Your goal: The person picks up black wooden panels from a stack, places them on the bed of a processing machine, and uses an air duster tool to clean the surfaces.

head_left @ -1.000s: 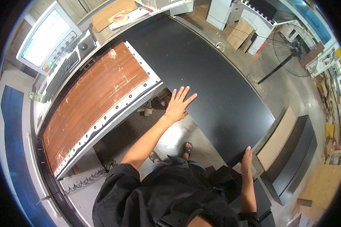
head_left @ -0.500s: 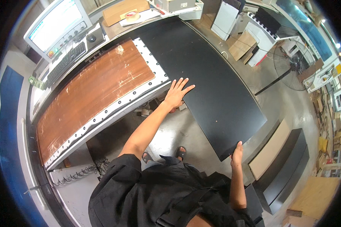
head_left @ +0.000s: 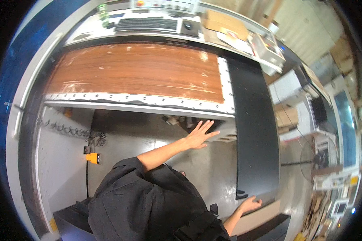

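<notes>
At centre frame, the left hand [head_left: 200,135] reaches forward with fingers spread wide and flat. Its grip closes on nothing. The palm lies near the long left edge of the black panel [head_left: 255,132], below the front edge of the machine table [head_left: 140,105]; whether it presses the panel edge cannot be told. The open palm suits steadying a broad sheet rather than pinching it. The wood-grain board [head_left: 136,70] lies flat on the table across the upper centre. The black panel runs from upper right to lower right, just beside the table's right end. At lower right, the right hand [head_left: 251,203] curls its grip over the panel's near corner, apparently supporting that end.
</notes>
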Action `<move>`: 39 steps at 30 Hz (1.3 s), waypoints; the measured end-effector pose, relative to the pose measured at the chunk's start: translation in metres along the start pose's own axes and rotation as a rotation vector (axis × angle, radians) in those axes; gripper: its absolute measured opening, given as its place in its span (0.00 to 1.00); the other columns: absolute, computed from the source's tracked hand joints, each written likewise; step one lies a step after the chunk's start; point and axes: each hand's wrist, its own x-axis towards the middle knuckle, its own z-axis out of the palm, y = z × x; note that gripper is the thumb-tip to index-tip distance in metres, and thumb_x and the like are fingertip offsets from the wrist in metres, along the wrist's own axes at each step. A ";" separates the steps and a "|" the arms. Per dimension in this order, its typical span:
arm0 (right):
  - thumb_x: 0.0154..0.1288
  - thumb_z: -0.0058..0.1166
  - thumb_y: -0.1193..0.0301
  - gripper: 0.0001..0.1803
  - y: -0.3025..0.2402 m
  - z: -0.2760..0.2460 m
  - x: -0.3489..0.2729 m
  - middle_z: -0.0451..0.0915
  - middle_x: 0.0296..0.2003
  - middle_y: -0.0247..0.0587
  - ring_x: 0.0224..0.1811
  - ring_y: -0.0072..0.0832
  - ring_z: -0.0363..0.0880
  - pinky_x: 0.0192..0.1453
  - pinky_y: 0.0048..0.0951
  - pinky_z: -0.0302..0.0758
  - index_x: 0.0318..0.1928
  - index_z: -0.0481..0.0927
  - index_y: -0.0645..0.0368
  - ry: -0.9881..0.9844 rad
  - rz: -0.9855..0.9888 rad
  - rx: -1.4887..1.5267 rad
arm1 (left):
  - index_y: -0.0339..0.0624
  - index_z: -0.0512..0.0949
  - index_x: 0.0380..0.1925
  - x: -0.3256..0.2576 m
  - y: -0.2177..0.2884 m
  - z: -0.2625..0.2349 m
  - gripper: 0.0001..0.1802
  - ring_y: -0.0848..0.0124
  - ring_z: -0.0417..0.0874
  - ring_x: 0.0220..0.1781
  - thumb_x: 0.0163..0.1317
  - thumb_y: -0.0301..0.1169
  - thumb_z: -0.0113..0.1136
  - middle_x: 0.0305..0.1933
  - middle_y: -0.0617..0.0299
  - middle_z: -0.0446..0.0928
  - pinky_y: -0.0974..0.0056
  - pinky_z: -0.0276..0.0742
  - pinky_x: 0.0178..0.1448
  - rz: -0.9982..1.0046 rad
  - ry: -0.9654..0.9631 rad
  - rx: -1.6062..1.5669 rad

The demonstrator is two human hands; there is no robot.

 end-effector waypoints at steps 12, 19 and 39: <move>0.71 0.55 0.75 0.25 -0.276 0.107 -0.204 0.74 0.63 0.54 0.67 0.51 0.71 0.74 0.47 0.64 0.66 0.72 0.65 -0.640 -0.837 0.346 | 0.54 0.64 0.77 -0.163 -0.146 -0.155 0.42 0.34 0.40 0.85 0.66 0.48 0.68 0.83 0.34 0.46 0.35 0.36 0.85 -0.552 0.476 0.127; 0.69 0.57 0.73 0.24 -0.379 0.187 -0.205 0.75 0.60 0.60 0.65 0.56 0.71 0.73 0.50 0.64 0.63 0.75 0.67 -0.778 -1.076 0.314 | 0.58 0.63 0.79 -0.248 -0.257 -0.212 0.54 0.35 0.32 0.86 0.56 0.69 0.65 0.85 0.32 0.38 0.34 0.28 0.85 -0.925 0.348 0.236; 0.72 0.53 0.48 0.28 -0.470 0.405 -0.115 0.80 0.56 0.54 0.58 0.52 0.78 0.61 0.52 0.75 0.61 0.84 0.53 -0.281 -0.837 -0.230 | 0.55 0.56 0.82 -0.245 -0.271 -0.231 0.60 0.29 0.36 0.85 0.57 0.76 0.58 0.84 0.29 0.39 0.36 0.34 0.85 -1.098 0.237 0.240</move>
